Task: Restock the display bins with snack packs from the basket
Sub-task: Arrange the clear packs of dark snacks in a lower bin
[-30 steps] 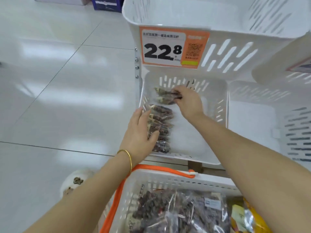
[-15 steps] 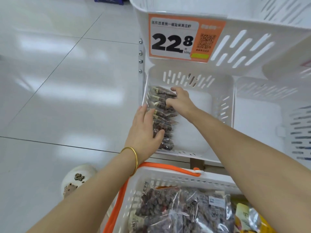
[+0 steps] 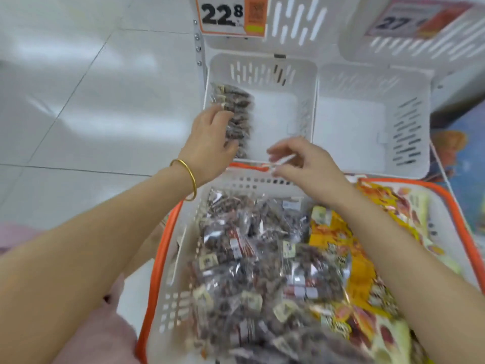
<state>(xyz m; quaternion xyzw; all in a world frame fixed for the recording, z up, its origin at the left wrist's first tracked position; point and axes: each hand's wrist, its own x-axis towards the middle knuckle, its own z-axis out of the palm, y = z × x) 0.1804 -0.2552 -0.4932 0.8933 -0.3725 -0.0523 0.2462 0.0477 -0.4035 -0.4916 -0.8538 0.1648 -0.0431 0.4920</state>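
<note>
A row of small dark snack packs (image 3: pixel 237 111) stands on edge along the left wall of a white display bin (image 3: pixel 278 119). My left hand (image 3: pixel 210 143), with a gold bangle on its wrist, rests against the row's near part, fingertips and thumb touching the packs. My right hand (image 3: pixel 304 164) hovers over the far rim of the basket (image 3: pixel 162 261), blurred, fingers loosely curled and holding nothing. The white, orange-rimmed basket sits below, full of dark snack packs (image 3: pixel 249 258) on the left and yellow packs (image 3: pixel 343 258) on the right.
A second white bin (image 3: pixel 349 127) adjoins on the right. Upper bins carry a "22.8" price tag (image 3: pixel 225 14) and another tag (image 3: pixel 399 19). Glossy tiled floor (image 3: pixel 78 101) lies to the left. Pink clothing (image 3: pixel 105 332) shows at the bottom left.
My right hand let go of the packs in the bin and drew back toward the basket. My left hand stayed against the row. The view tilted down, showing more of the basket.
</note>
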